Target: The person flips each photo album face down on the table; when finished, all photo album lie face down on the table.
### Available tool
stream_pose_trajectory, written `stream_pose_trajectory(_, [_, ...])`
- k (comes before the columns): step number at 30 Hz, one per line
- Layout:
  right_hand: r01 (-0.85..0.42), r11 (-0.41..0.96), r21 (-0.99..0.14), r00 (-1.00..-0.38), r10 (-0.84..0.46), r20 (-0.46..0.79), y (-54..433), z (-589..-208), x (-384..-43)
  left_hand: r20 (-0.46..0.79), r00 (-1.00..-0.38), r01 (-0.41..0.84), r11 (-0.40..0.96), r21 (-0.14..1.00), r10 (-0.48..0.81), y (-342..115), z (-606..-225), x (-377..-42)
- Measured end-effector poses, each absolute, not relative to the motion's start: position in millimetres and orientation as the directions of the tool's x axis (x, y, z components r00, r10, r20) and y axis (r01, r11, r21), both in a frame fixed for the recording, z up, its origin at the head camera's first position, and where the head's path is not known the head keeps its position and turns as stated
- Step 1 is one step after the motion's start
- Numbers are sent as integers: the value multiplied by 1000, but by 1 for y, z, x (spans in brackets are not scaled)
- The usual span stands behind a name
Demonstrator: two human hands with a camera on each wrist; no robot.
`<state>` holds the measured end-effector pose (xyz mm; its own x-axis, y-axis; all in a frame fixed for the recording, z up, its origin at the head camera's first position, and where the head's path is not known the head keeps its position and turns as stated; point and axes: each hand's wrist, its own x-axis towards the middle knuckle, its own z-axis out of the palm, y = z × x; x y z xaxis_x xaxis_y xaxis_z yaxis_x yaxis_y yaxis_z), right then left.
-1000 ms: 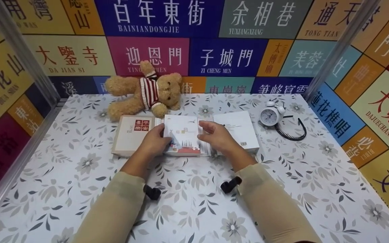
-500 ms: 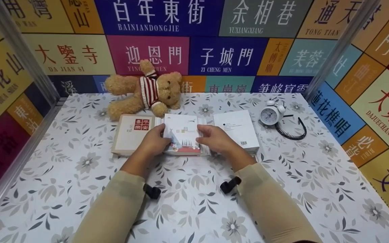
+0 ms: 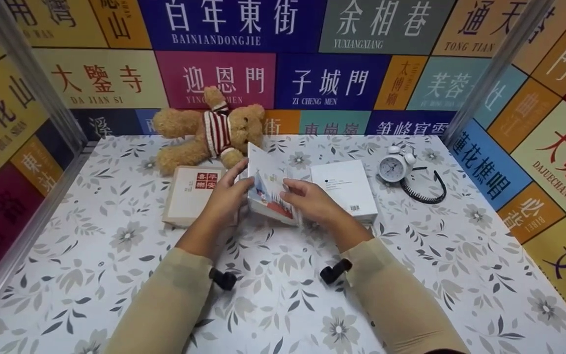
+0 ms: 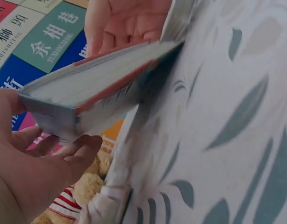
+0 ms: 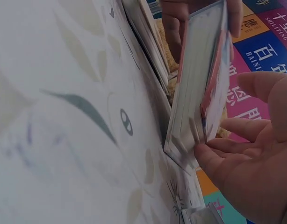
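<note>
1 illustrated book (image 3: 269, 186) raised at a slant, setting-down not yet done

The hold seems secured: the left grip (image 3: 226, 192) pinches the book by its spine, thumb on 1 side and fingers on the other. The right grip (image 3: 310, 199) is spread at the opposite side, thumb standing apart and a fingertip at the page edges; whether it bears any weight I cannot tell.

The book lies between the 2 grips, spine side tipped up from the tabletop (image 3: 273, 295), its cover not laid wide. Whether its lower edge touches the surface is unclear.

2 other books lie flat and look settled: a beige book (image 3: 189, 196) just left of the left grip, partly hidden by it, and a white book (image 3: 344, 189) just right of the right grip. What appears left is to finish handling the middle book and lay it level, perhaps in the space between these 2.

Beyond the left grip, the teddy bear (image 3: 216, 132) lies untouched; farther right of the right grip, so do the alarm clock (image 3: 392, 168) and the headband (image 3: 425, 202).
</note>
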<state>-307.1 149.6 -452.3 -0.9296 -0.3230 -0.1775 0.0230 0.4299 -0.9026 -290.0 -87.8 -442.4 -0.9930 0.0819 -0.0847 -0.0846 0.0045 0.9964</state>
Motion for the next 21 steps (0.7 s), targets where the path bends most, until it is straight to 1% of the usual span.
stream_pose_trajectory(2, [11,403,-915,-924,-347,-164,149,-451,-305,-69,-993,-76,-68,995,96,-84,-436,-287])
stream_pose_trajectory(5, [-7,369,-929,-914,-379,-143,147,-447,-300,-29,-994,-40,-101,994,108,-80,-429,-284])
stream_pose_trajectory(8, [-30,301,-953,-905,-413,-102,145,-440,-295,11,-993,0,-95,995,114,-75,-424,-281])
stream_pose_trajectory(11, [-79,219,-973,-891,-453,-29,143,-433,-289,44,-991,35,-72,997,126,-72,-421,-277])
stream_pose_trajectory(15, [-127,139,-982,-880,-472,47,138,-425,-283,90,-987,85,-42,995,137,-68,-418,-273])
stream_pose_trajectory(18, [-128,81,-988,-879,-472,75,136,-419,-280,123,-981,122,-19,992,150,-66,-415,-270])
stream_pose_trajectory(21, [-108,53,-993,-885,-460,71,135,-415,-278,132,-977,135,2,991,169,-64,-415,-269])
